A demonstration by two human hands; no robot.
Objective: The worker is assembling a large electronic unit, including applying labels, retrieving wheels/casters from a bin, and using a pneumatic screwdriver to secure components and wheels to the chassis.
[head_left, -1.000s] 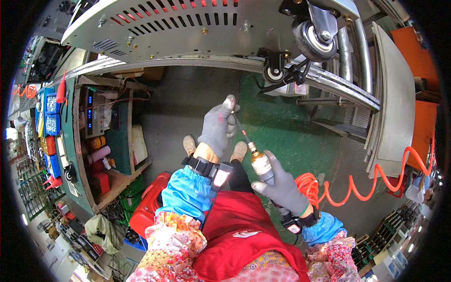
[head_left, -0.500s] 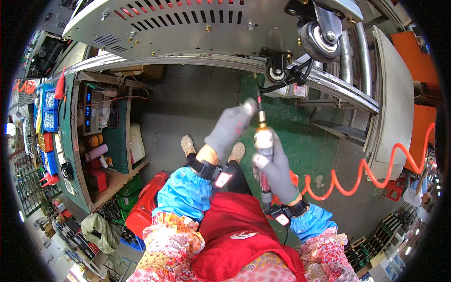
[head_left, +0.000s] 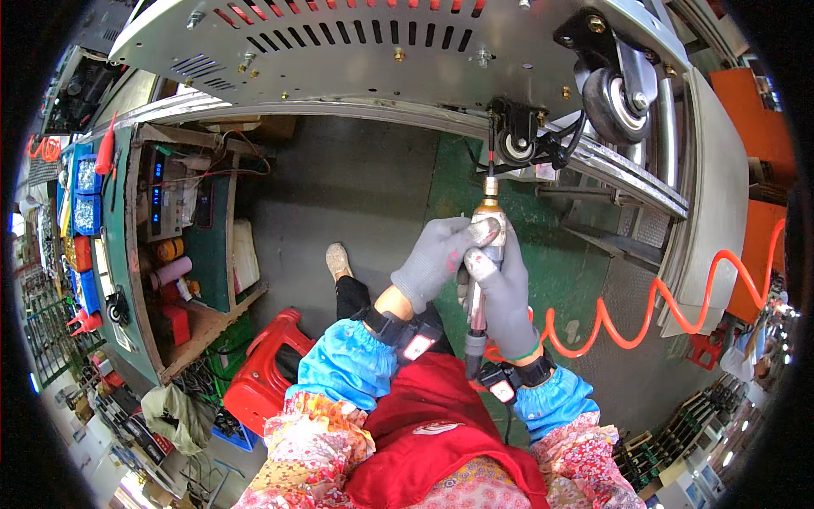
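My right hand (head_left: 509, 297), in a grey glove, is wrapped around the body of an upright power screwdriver (head_left: 489, 206). The gloved left hand (head_left: 434, 261) is closed on the same tool, its fingers at the front of the body below the gold collar. The long thin bit points away from me to a small caster (head_left: 517, 148) under a grey metal cabinet (head_left: 356, 72). Its tip overlaps the caster's black bracket; whether it sits on a screw I cannot tell. A larger caster (head_left: 617, 103) is fixed to the right.
An orange coiled hose (head_left: 653, 312) stretches from behind my right hand to the right. On the left stand a green bench (head_left: 127, 280) with blue bins (head_left: 88, 212) of small hardware and a red stool (head_left: 267, 373). Metal sheets (head_left: 708, 212) lean at the right.
My left hand has come down from beside the bit onto the screwdriver's body. The screwdriver has moved slightly right and away, bringing the bit up against the small caster's bracket in view.
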